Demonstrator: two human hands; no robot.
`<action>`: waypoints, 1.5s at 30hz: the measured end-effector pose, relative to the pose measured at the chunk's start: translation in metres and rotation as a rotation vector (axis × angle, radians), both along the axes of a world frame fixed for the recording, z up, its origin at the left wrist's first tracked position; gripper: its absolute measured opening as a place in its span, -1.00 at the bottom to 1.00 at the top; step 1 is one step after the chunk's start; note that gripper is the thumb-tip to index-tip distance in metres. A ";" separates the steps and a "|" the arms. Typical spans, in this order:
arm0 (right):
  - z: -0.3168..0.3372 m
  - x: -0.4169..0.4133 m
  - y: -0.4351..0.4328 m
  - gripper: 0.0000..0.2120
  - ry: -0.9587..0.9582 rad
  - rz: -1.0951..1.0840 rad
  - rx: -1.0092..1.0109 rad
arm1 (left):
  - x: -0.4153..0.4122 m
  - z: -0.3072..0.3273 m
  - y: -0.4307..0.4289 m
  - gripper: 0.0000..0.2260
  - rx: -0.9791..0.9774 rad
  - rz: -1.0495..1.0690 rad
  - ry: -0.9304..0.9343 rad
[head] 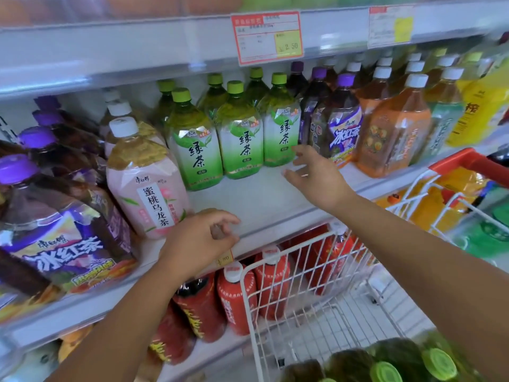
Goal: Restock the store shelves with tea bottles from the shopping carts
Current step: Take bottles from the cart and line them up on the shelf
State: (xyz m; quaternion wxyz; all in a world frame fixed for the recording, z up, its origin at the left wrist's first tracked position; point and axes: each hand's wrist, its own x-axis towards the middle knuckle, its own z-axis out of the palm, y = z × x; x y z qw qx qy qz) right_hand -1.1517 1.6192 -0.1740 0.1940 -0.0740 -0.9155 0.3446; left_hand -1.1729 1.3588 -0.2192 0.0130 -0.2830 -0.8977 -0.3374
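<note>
Green tea bottles (238,136) with green caps and green labels stand in rows at the middle of the white shelf (264,197). My right hand (316,175) hovers with fingers spread just in front of the rightmost green tea bottle (281,133), holding nothing. My left hand (201,238) rests at the shelf's front edge beside a pink peach oolong bottle (148,186), fingers loosely curled around nothing. More green-capped bottles (385,365) lie in the white wire cart (289,285) at the bottom right.
Purple-capped iced tea bottles (55,221) fill the shelf's left; purple, orange and yellow bottles (394,128) stand to the right. Red bottles (234,296) sit on the lower shelf. A second cart with a red handle (468,158) is at the right. Price tags (267,37) hang above.
</note>
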 end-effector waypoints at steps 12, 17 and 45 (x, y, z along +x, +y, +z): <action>-0.023 0.196 -0.033 -0.66 -0.770 0.539 -0.001 | 0.115 -0.012 0.009 -0.69 -0.084 -0.476 -0.045; -0.045 0.213 -0.063 -0.54 -0.755 0.533 0.363 | 0.125 -0.022 0.009 -0.75 -0.157 -0.494 -0.008; 0.041 0.057 -0.059 -0.34 0.051 0.434 -0.540 | 0.038 0.110 0.028 -0.19 0.441 -0.001 -0.086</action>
